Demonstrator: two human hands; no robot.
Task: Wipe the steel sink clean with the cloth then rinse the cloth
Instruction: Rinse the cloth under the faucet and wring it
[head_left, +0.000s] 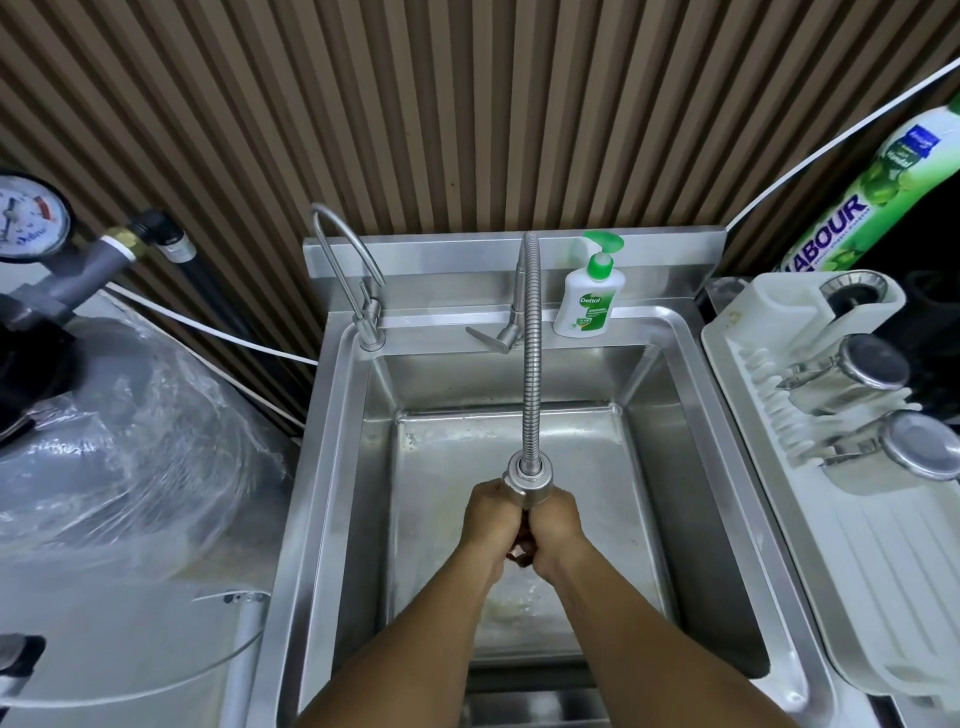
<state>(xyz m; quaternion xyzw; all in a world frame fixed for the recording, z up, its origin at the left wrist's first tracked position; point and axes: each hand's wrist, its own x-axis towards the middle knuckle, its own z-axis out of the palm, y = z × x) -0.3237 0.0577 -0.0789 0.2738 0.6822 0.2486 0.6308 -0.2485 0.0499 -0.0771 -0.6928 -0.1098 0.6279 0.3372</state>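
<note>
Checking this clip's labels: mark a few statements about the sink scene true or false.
1. The left hand and right hand grip a dark cloth together under the flexible faucet's spray head. True.
2. The soap bottle lies in the basin. False: it stands upright on the sink's back ledge.
3. Steel cups lie in the white dish rack right of the sink. True.
4. One hand holds the faucet lever. False: both are on the cloth, away from the lever.

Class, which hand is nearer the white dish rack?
Right. The right hand is on the dish rack side of the spray head; the left hand lies beyond it.
</note>
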